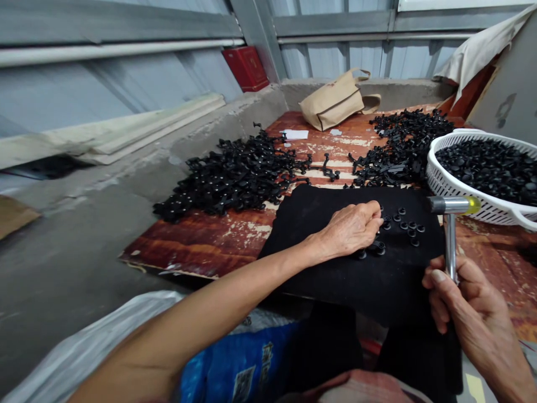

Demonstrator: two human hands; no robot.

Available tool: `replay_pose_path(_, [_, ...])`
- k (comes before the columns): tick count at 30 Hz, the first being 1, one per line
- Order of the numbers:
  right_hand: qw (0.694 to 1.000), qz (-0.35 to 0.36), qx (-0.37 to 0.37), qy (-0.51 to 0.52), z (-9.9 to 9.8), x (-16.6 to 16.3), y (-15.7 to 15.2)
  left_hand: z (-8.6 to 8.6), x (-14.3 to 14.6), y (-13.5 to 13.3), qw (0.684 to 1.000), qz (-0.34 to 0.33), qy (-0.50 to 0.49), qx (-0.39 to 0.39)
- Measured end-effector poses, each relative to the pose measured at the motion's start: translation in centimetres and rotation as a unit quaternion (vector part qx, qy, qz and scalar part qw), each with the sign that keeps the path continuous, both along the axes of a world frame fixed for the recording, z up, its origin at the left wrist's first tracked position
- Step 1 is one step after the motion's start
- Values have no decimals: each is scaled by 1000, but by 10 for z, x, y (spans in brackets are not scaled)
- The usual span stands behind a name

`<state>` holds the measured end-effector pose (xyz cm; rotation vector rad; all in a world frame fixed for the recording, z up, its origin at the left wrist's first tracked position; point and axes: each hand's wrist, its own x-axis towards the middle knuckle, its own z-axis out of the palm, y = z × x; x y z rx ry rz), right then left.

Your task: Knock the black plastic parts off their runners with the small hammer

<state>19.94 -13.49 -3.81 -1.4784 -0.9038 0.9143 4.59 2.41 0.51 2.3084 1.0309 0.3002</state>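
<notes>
My right hand (467, 299) grips a hammer (451, 240) by its metal shaft and dark handle, the head upright with one black end and one yellow end. Over a black mat (319, 285), my left hand (354, 226) has its fingers pinched together. Whatever they hold is mostly hidden behind the knuckles. Just below those fingers lies a small black part (378, 248) with round ends. Several small round black pieces (404, 225) are scattered on the mat to the right of my left hand.
A heap of black plastic parts (235, 176) covers the table's left side; another pile (405, 140) lies at the back right. Beside it stands a white basket (461, 190) full of round black pieces. A beige bag (333, 101) rests at the far end, near a red box (246, 68).
</notes>
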Motion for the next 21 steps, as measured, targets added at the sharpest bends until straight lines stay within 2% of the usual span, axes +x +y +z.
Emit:
replay_pose_path(12, [1000,4,-6,8,-1,-2,1,-7,-1,-1,998,-5,10,56])
replay_pose_path(21, [1000,8,-5,7,0,1,-3,-5,-1,-1,999,2,21,50])
